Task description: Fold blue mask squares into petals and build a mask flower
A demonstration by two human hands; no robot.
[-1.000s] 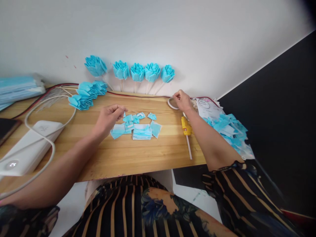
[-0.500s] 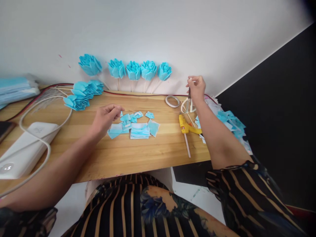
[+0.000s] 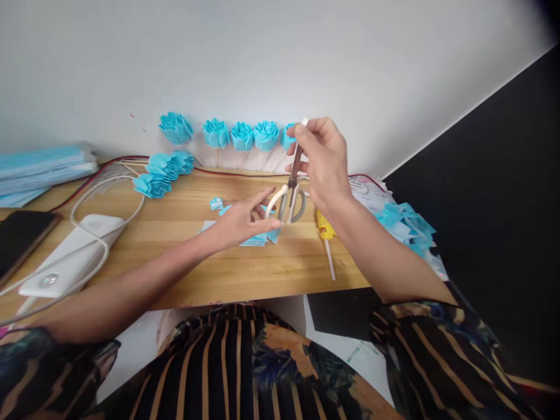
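My right hand (image 3: 326,157) pinches a pair of scissors (image 3: 292,185) by the blades and holds them above the table, handles downward. A small white bit (image 3: 305,122) shows at its fingertips; I cannot tell what it is. The white and grey handle loops hang beside my left hand (image 3: 242,221), whose thumb and fingers are spread around the nearer loop. Whether they touch it is unclear. Beneath the left hand, folded blue pieces and a stack of blue sheets (image 3: 254,240) are partly covered. One small folded blue piece (image 3: 216,203) lies just behind it.
Several blue fabric flowers (image 3: 216,134) on sticks lean against the wall; more flowers (image 3: 153,185) lie at left. A yellow glue gun (image 3: 324,224) sits under my right forearm. Blue scraps (image 3: 406,224) pile at right. A white power bank (image 3: 72,254), cable, phone (image 3: 26,236) and blue stack (image 3: 44,169) occupy the left.
My right hand has lifted the scissors off the table and brought them left, toward me. My left hand has moved right to the handles, its fingers opening out.
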